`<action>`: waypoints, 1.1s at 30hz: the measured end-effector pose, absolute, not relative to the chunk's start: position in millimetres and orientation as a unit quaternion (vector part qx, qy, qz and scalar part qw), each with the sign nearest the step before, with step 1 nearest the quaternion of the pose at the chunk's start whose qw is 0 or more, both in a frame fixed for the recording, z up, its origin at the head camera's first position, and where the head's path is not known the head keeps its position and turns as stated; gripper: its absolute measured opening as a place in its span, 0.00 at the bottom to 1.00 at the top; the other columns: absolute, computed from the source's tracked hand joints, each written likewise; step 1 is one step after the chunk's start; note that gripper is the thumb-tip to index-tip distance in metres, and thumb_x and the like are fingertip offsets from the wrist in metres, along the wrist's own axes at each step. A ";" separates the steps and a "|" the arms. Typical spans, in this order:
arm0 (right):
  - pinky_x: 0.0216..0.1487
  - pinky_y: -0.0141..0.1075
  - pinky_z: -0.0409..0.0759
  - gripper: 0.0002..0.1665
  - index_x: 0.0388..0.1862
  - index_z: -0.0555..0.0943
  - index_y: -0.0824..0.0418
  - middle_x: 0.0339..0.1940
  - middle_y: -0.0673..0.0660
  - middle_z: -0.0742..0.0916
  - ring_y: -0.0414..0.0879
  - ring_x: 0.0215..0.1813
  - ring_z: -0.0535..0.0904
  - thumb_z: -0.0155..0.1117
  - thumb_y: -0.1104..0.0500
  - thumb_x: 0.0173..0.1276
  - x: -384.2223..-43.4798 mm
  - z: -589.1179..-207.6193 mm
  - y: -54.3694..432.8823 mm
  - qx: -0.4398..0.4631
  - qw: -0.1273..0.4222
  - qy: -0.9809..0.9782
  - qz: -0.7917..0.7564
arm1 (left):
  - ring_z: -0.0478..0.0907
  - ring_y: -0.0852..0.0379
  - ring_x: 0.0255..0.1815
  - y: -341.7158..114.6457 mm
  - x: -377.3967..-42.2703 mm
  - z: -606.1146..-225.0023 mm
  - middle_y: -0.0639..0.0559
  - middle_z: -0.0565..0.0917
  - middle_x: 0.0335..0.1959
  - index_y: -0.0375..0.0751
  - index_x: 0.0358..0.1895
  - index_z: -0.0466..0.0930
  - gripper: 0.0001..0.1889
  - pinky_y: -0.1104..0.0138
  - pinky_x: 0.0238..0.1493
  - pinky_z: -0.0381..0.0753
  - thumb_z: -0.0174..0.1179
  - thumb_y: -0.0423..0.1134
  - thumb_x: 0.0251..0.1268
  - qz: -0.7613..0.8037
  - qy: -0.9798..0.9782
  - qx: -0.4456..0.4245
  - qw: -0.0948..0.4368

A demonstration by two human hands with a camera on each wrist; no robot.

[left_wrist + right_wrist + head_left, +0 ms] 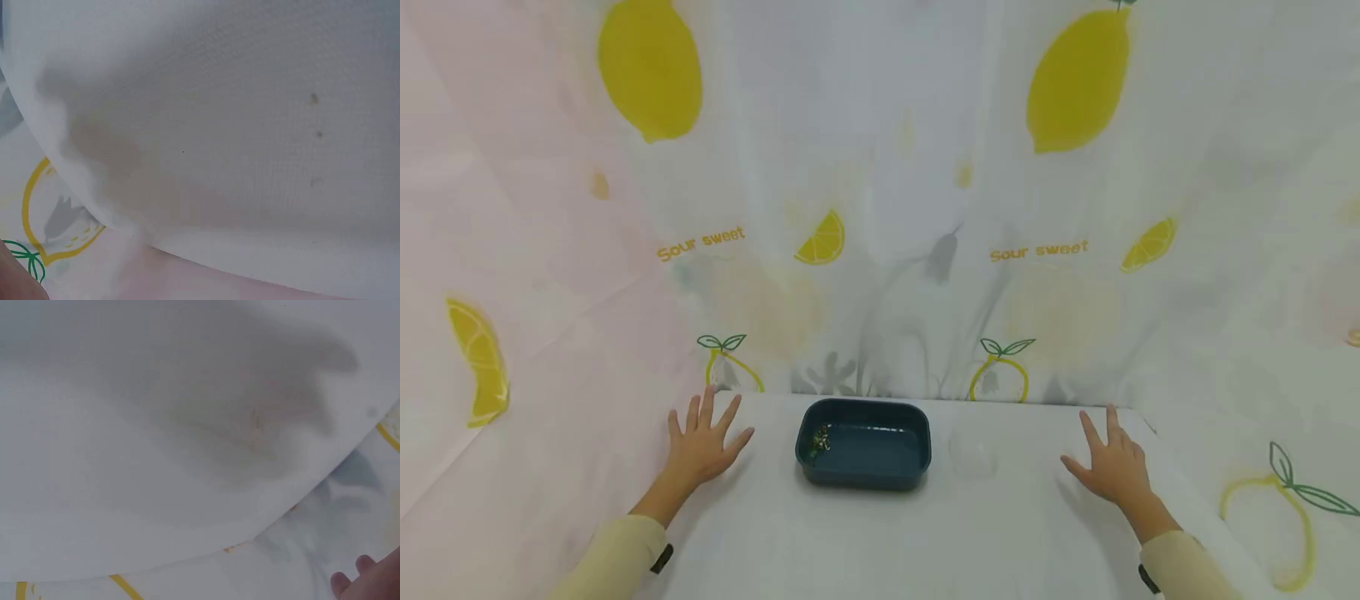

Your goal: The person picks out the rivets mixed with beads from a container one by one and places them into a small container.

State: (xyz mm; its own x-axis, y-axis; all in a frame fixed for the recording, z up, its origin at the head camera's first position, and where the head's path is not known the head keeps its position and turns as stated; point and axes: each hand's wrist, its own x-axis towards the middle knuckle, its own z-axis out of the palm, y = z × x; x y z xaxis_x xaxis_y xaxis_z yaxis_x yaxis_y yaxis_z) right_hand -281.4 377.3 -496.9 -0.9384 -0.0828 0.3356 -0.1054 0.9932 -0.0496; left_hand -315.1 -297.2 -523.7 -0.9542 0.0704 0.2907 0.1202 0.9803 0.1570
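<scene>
A dark blue rectangular dish (868,485) stands on the white table, with a small heap of greenish and brown bits (820,442) at its left end. Just right of it is a small clear, see-through object (973,457), its kind hard to make out. My left hand (700,446) is left of the dish, fingers spread, holding nothing. Over on the right, past the clear object, my right hand (1112,467) also has its fingers extended and holds nothing. Both hands cast shadows on the tabletop. Each wrist view catches only a bit of its hand at a lower corner.
A white-covered table (880,542) lies under the hands. Behind it and at both sides hangs a pale curtain (895,167) printed with lemons. The left wrist view shows a few small dark specks (314,98) on the white surface.
</scene>
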 end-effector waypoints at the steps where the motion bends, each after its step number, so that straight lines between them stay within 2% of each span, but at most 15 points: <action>1: 0.52 0.70 0.69 0.51 0.74 0.60 0.65 0.74 0.82 0.55 0.79 0.60 0.68 0.67 0.39 0.62 -284.3 -497.6 377.8 0.050 0.173 -0.983 0.029 | 0.42 0.25 0.76 -297.1 -315.3 -524.5 0.30 0.44 0.79 0.49 0.77 0.57 0.39 0.27 0.67 0.31 0.44 0.68 0.71 -0.085 -0.984 -0.047 0.148; 3: 0.50 0.69 0.70 0.51 0.73 0.61 0.65 0.73 0.82 0.56 0.79 0.59 0.70 0.68 0.39 0.60 -290.0 -499.1 378.9 0.056 0.185 -0.981 0.022 | 0.44 0.25 0.76 -295.7 -316.3 -526.0 0.29 0.45 0.79 0.49 0.77 0.58 0.39 0.26 0.66 0.32 0.45 0.68 0.70 -0.082 -0.984 -0.046 0.154; 11: 0.48 0.69 0.72 0.50 0.71 0.65 0.63 0.71 0.82 0.60 0.77 0.55 0.74 0.73 0.41 0.56 -268.3 -522.2 381.1 0.072 0.219 -0.973 0.016 | 0.49 0.27 0.75 -285.2 -305.2 -546.0 0.30 0.49 0.78 0.52 0.75 0.62 0.38 0.27 0.66 0.37 0.48 0.68 0.69 -0.085 -0.980 -0.059 0.168; 16: 0.50 0.69 0.71 0.50 0.71 0.64 0.63 0.72 0.81 0.59 0.77 0.57 0.73 0.72 0.41 0.57 -272.7 -516.0 378.9 0.067 0.209 -0.975 0.018 | 0.47 0.26 0.76 -284.3 -315.1 -539.5 0.28 0.50 0.78 0.51 0.75 0.62 0.38 0.27 0.67 0.34 0.49 0.68 0.68 -0.101 -0.978 -0.059 0.173; 21: 0.53 0.70 0.69 0.50 0.74 0.61 0.62 0.74 0.81 0.56 0.79 0.60 0.70 0.69 0.40 0.61 -282.1 -509.4 371.5 0.069 0.193 -0.978 0.032 | 0.43 0.27 0.77 -286.9 -321.7 -535.0 0.29 0.46 0.79 0.52 0.77 0.58 0.39 0.28 0.68 0.30 0.46 0.69 0.69 -0.099 -0.981 -0.052 0.156; 33: 0.51 0.70 0.71 0.50 0.72 0.64 0.65 0.73 0.81 0.58 0.78 0.59 0.71 0.69 0.38 0.60 -289.6 -509.5 357.3 0.077 0.187 -0.979 0.030 | 0.43 0.27 0.77 -285.9 -312.9 -535.0 0.30 0.45 0.79 0.51 0.77 0.58 0.40 0.28 0.68 0.32 0.45 0.69 0.69 -0.093 -0.984 -0.051 0.143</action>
State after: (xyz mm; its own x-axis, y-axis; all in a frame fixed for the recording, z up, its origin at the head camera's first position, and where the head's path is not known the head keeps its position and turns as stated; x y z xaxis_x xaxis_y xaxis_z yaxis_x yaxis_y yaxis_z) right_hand -289.6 357.3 -509.5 -0.9183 -0.1389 0.3706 -0.1617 0.9864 -0.0309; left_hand -312.9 -285.9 -535.0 -0.9537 0.0735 0.2917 0.1268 0.9775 0.1684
